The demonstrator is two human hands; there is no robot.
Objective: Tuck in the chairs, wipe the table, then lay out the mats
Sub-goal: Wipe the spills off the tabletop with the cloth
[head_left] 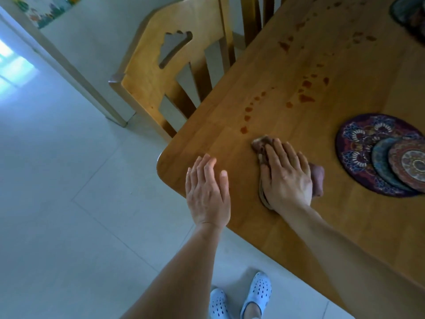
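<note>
My right hand [285, 176] flat, fingers straight, pressing cloth [261, 143] on worktop [299, 65] | left hand [208, 192] flat near corner | reddish spots [305, 97] beyond cloth | mats [354, 143] stacked right | chair [149, 72] tucked in

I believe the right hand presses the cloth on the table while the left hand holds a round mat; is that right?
No: the head view shows the left hand flat on the table, holding nothing; the right hand does press the cloth.
</note>
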